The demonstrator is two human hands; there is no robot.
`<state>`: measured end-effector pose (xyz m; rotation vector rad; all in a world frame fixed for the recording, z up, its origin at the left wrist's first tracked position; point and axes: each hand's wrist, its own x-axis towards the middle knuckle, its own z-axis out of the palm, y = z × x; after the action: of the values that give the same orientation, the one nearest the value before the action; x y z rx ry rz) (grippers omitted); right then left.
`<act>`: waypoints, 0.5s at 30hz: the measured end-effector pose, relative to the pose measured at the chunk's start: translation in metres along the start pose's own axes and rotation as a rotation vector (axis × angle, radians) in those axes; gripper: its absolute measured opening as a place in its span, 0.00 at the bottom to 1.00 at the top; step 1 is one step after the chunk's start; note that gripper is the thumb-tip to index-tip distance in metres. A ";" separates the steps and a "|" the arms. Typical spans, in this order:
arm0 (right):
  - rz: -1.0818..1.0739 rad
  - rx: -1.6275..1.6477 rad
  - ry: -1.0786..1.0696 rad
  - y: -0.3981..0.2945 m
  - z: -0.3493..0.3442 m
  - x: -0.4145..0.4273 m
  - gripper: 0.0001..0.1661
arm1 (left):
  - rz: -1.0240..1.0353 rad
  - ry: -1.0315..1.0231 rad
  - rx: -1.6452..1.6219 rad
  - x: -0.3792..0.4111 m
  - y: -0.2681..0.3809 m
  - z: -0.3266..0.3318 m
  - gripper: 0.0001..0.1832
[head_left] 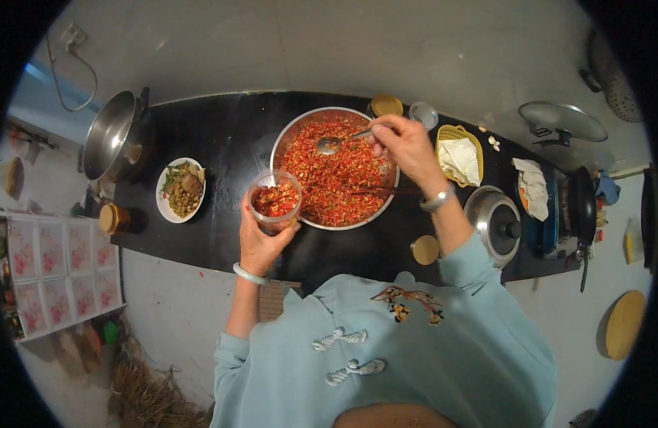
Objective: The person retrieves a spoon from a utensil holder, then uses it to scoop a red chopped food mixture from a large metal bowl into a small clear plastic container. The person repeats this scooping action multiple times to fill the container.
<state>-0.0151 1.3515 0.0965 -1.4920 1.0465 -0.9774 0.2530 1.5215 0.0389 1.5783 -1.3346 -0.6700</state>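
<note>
A wide steel basin [275,155] on the black counter holds chopped red chilli mixed with pale bits. My left hand [265,241] grips a clear plastic jar [275,220], partly filled with the same red mix, at the basin's lower left rim. In my right hand [401,144] is the handle of a metal spoon [329,145], its bowl over the chilli; whether it touches the mix I cannot tell. Chopsticks [385,189] lie across the right part of the basin. A gold-lidded jar [387,105] and a clear lid [423,115] are behind my right hand.
To the left are a plate of food [161,206], a steel pot [111,136] and a lidded jar [114,218]. Rightward stand a yellow basket [443,140] with white cloth or paper, a lidded pot [492,224], a gold lid [424,250] and a black pan [581,206] on a stove.
</note>
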 end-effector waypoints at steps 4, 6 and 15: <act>-0.073 -0.426 0.108 0.116 0.013 0.022 0.16 | -0.041 -0.014 0.024 -0.006 -0.004 -0.002 0.51; -0.009 -0.409 0.093 0.147 0.022 0.026 0.16 | -0.042 -0.010 0.051 -0.009 -0.008 -0.002 0.51; 0.554 0.315 0.061 0.153 0.043 0.007 0.14 | -0.047 -0.029 0.057 -0.010 -0.008 -0.002 0.51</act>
<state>0.0092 1.3415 -0.0608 -0.8505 1.1993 -0.7458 0.2561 1.5311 0.0313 1.6557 -1.3517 -0.6917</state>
